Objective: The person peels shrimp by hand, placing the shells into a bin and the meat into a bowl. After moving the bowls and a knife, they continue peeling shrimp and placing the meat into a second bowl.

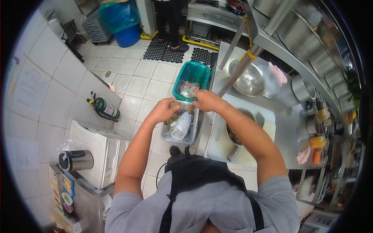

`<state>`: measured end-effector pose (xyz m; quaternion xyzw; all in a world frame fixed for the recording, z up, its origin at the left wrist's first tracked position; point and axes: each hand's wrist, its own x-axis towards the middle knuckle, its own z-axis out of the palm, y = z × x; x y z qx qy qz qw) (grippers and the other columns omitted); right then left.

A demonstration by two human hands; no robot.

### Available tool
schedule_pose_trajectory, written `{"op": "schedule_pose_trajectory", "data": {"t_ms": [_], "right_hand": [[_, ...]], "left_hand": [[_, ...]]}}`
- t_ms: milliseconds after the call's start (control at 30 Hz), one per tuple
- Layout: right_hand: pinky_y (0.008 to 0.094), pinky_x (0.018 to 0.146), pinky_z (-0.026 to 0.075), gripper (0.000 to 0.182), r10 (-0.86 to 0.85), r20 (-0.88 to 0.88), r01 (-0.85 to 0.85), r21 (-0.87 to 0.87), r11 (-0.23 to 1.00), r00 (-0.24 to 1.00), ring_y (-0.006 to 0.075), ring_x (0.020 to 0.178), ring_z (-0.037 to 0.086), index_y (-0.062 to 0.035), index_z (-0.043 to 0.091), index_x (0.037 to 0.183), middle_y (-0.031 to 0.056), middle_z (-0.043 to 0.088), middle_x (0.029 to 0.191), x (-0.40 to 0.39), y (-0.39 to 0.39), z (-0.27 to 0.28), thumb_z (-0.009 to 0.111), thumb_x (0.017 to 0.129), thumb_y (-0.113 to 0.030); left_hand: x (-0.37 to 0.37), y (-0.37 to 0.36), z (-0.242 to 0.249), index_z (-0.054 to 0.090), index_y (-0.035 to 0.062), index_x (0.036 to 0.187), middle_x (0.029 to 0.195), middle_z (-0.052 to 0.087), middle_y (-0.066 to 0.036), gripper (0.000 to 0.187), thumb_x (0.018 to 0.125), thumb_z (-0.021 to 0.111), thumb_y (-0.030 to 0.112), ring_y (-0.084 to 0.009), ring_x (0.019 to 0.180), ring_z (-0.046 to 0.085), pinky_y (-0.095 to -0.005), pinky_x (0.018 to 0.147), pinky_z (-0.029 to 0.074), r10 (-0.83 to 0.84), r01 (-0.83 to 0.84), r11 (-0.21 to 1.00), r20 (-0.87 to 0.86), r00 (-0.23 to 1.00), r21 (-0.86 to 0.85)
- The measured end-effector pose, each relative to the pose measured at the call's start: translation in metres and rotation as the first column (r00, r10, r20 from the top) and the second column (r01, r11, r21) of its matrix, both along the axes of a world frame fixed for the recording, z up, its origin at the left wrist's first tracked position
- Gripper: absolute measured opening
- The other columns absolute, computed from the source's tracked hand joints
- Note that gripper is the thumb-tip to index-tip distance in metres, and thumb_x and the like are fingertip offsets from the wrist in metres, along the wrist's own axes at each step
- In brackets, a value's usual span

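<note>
Both my hands are over two bins on the floor. My left hand (165,110) is closed on something I cannot make out, perhaps clear plastic, above the grey bin (194,134). My right hand (206,100) is closed near the front rim of the green-lined bin (178,79); what it grips is hidden. Crumpled clear plastic (189,88) lies in the green-lined bin. In the grey bin are food scraps and a white plastic bag (181,126).
On the steel counter at right stand a white cutting board (217,149), a pan (234,134) and a metal bowl (246,79). A fire extinguisher (107,108) is at left. A person (175,23) stands on black mats ahead.
</note>
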<state>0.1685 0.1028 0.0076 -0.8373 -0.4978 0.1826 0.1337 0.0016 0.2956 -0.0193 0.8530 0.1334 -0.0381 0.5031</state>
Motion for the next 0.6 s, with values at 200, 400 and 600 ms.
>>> {"op": "schedule_pose_trajectory", "data": {"t_ms": [200,400,600], "right_hand": [[0.0476,0.089,0.056,0.04,-0.028,-0.152,0.057,0.192,0.98,0.988,0.0418,0.104,0.07,-0.0003,0.063,0.126,0.0223,0.073,0.112,-0.002,-0.052,0.017,0.069,0.095,-0.025],[0.0356,0.085,0.056,0.038,-0.156,-0.436,0.318,0.328,0.889,0.886,0.0205,0.092,0.072,-0.0038,0.064,0.131,0.0123,0.074,0.109,-0.011,-0.141,0.049,0.069,0.099,-0.023],[0.0296,0.081,0.055,0.033,-0.426,-0.47,0.602,0.33,0.727,0.773,0.0149,0.09,0.069,-0.0013,0.065,0.128,0.0097,0.074,0.105,-0.003,-0.245,0.042,0.069,0.101,-0.02]], "left_hand": [[0.001,-0.013,0.035,0.069,-0.001,0.117,0.086,0.07,-0.003,0.027,0.098,0.069,0.018,-0.0118,0.074,0.062,-0.028,0.068,0.053,0.097,-0.13,0.973,-0.174,0.98,-0.19],[0.019,-0.044,0.039,0.067,-0.0017,0.119,0.088,0.071,-0.005,0.028,0.099,0.069,0.018,-0.0112,0.073,0.065,-0.0254,0.067,0.056,0.037,-0.034,0.952,0.004,0.999,-0.305],[0.059,-0.135,0.05,0.067,-0.0011,0.121,0.089,0.071,-0.003,0.029,0.098,0.071,0.017,-0.0078,0.073,0.063,-0.026,0.065,0.053,-0.072,0.092,0.925,0.068,0.995,-0.369]]}}
